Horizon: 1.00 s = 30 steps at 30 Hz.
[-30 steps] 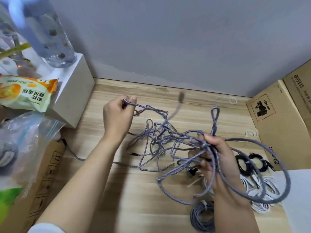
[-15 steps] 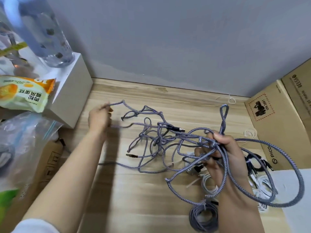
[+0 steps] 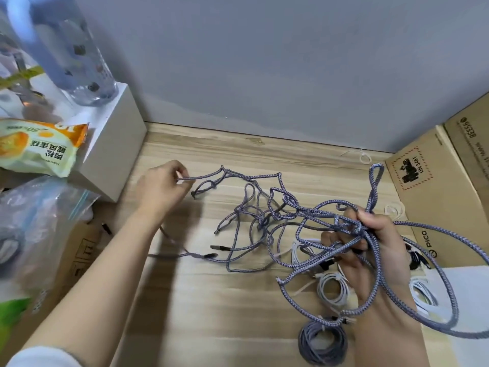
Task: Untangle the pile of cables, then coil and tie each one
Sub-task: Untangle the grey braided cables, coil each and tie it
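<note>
A tangle of grey-purple braided cables [image 3: 267, 215] sprawls over the middle of the wooden tabletop [image 3: 211, 300]. My left hand [image 3: 161, 189] pinches one strand of it at the left and holds it stretched toward the pile. My right hand [image 3: 370, 245] is raised at the right and grips a bunch of the same cables, with big loops hanging around the wrist and one loop sticking up. A coiled grey cable [image 3: 322, 343] lies near the front edge. Coiled white cables [image 3: 333, 287] and a black coil [image 3: 415, 258] lie under and beside my right hand.
A white box [image 3: 111, 154] with a clear bottle [image 3: 76, 54] and a snack packet [image 3: 39, 147] stands at the left. A plastic bag [image 3: 34, 229] lies in front of it. Cardboard boxes [image 3: 434, 197] line the right side. Loose white ties [image 3: 362, 157] lie near the wall.
My left hand has drawn its strand out to the left and down toward the table, spreading the tangle. My right hand has risen slightly with its bunch.
</note>
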Available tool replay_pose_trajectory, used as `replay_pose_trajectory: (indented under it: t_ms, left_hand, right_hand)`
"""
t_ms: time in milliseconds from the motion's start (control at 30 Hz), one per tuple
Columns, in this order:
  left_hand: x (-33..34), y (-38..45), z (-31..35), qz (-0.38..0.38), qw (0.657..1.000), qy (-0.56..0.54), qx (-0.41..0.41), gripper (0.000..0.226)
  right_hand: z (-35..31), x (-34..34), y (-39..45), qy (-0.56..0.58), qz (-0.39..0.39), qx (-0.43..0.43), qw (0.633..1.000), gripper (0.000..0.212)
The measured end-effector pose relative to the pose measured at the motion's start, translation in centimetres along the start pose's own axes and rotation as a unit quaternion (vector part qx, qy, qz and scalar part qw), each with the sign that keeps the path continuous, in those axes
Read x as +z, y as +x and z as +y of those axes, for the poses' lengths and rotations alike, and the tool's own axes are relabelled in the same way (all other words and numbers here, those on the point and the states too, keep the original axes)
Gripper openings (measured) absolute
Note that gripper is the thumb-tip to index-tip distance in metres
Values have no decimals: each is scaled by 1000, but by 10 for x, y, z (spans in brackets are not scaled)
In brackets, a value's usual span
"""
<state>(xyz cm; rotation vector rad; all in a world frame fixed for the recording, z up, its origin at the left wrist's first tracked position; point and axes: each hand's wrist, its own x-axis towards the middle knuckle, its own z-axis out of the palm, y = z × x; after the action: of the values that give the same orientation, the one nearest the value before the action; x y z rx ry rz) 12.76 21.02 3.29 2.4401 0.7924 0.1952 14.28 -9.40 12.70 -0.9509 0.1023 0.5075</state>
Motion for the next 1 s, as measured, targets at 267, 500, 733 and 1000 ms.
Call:
replay_pose_trajectory:
  t_ms: [267,500,733,1000]
  left_hand:
    - [-18,-47,63,-11,943,-247,221,22]
    - [-35,-104,106,-254,883,-395,14,23]
    - [-28,-105,114,-407,741,-507,-166,38]
    - [-12,-83,115,-248,611,-685,-309,25]
  right_hand:
    - [5,10,-5,-31,39,10,999,36]
    - [6,19,-7,-21,25,36,999,41]
    - [6,19,-14,-204,-79,5,976,18]
    - [15,33,-13,-439,-141,-29,887,32]
